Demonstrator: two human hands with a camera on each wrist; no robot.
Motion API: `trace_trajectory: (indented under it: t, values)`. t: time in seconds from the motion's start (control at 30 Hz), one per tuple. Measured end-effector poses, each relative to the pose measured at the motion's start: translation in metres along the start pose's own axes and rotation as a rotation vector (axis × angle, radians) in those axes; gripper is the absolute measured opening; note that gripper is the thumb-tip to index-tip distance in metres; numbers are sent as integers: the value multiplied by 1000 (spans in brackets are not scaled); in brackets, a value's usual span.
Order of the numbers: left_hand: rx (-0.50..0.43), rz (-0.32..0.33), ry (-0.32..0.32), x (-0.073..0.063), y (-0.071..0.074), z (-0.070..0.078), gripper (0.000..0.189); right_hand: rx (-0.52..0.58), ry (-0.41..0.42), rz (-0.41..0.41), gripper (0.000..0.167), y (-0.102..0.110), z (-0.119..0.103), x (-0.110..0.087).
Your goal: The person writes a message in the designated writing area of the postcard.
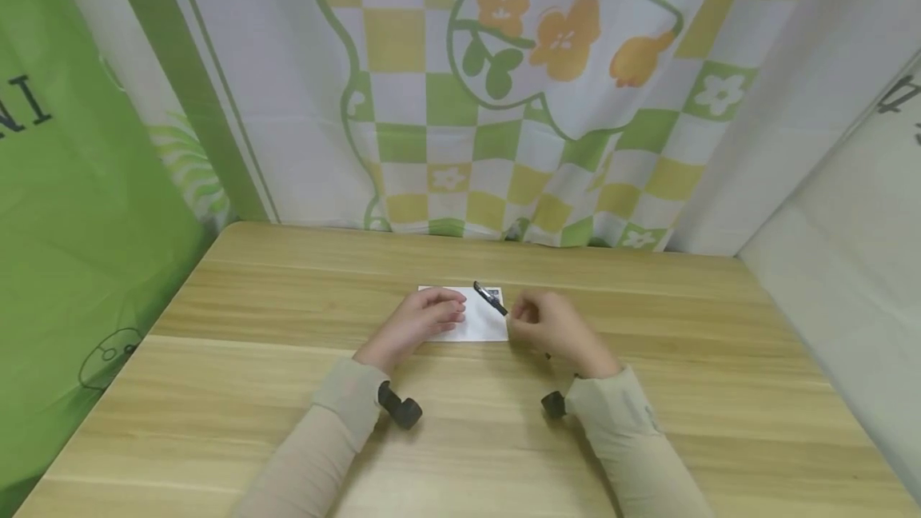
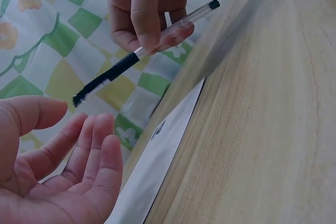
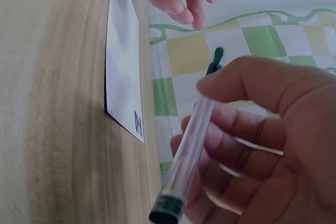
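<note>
Right hand: thumb and fingers pinch a clear-barrelled pen above the bench, near a white card.
Left hand: holds nothing, thumb apart from fingers, near the pen's black cap.
Pen: capped, apparently being readied; the next move likely calls for left fingers gripping the cap.

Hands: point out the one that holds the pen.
The right hand: its thumb and fingers pinch the clear-barrelled pen. The left hand holds nothing, its thumb apart from its fingertips.
</note>
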State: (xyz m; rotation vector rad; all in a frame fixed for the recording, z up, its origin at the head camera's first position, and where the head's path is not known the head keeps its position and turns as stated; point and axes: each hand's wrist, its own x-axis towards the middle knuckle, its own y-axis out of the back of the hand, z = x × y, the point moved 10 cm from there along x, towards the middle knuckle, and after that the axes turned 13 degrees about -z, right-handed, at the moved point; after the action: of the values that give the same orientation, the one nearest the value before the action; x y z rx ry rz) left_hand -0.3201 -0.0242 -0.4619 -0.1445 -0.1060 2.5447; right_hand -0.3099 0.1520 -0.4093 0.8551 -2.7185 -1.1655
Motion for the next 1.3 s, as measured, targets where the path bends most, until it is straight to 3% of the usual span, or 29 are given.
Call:
trace_trajectory:
  t: [0.33,0.6,0.83,1.07,1.3]
  values:
    - [-45,-6,-45,-1,-2,5,40,-48,136,-31,5,-11,-14,5]
    - [-94,33,-88,-4,0,11,35,-45,172,-71,4,-19,-24,5]
    - [-94,77,-129,-6,6,17,31,-27,165,-43,4,-17,-20,4]
    - [-174,167,-123,-8,18,15,26,118,116,17,8,-6,-7,2]
    - [-179,159,-106,-11,21,16,29,425,90,112,17,7,10,4]
